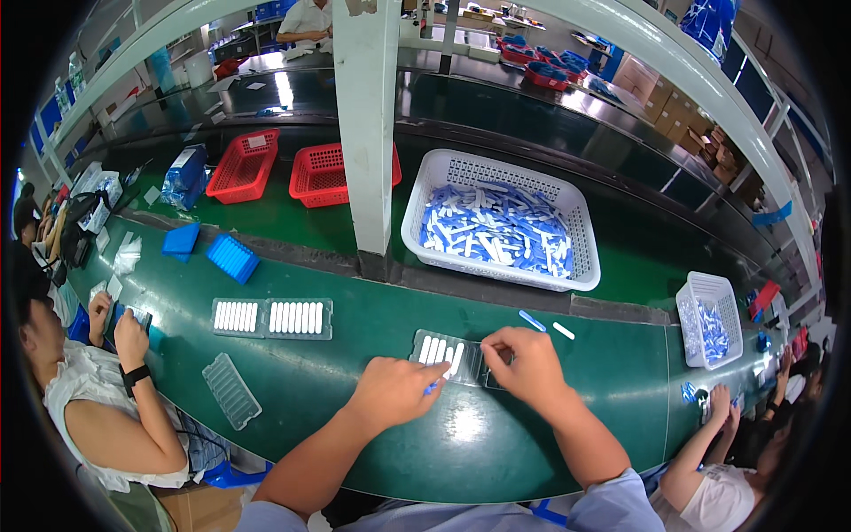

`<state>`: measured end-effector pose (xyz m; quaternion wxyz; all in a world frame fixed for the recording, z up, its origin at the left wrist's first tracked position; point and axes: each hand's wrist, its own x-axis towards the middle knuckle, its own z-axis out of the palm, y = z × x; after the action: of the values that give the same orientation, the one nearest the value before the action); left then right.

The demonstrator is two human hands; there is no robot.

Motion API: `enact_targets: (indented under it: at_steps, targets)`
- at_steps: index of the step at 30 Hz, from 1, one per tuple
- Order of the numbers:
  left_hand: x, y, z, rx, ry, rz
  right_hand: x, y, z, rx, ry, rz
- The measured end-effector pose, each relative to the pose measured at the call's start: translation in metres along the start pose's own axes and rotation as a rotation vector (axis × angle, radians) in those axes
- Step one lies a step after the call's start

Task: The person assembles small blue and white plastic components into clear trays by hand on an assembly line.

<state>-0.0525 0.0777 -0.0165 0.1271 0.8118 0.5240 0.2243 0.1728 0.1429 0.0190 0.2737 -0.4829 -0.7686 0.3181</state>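
In front of me lies a clear plastic tray (468, 372) with several white sticks (436, 351) side by side in its left part. My left hand (390, 392) is closed at the tray's near left edge, its index finger reaching over the white sticks. A blue stick (432, 387) shows at its curled fingertips. My right hand (525, 362) pinches at the right part of the tray; the fingertips partly hide what they grip. Beyond that hand, a loose blue stick (532, 320) and a loose white stick (563, 331) lie on the green table (612, 381).
A white basket (414, 222) heaped with blue and white sticks stands behind the tray, right of a white post (365, 133). Two filled trays (273, 333) and an unfilled tray (232, 390) lie leftward. Red baskets (244, 168) stand farther back. People work on both sides.
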Motion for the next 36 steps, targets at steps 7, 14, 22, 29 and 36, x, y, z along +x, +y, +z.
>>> enact_targets:
  at_steps: [7,14,22,29,36]
  targets:
    - [0.002,0.000,0.002,0.013,0.069,-0.013,-0.034,-0.007,0.025,-0.389,-0.067,-0.259]
    - [0.004,0.006,-0.004,-0.345,0.069,-0.092,-0.032,-0.014,0.003,-0.139,-0.324,0.057]
    - [0.003,-0.015,-0.002,-2.038,-0.499,-0.539,-0.024,-0.032,-0.006,0.246,0.002,-0.089]
    - [0.006,-0.003,-0.020,-1.853,-0.580,-0.504,-0.013,-0.040,-0.009,0.199,-0.127,-0.093]
    - [0.007,-0.012,-0.015,-1.796,-0.383,-0.580,0.001,0.001,-0.002,0.810,0.055,0.153]
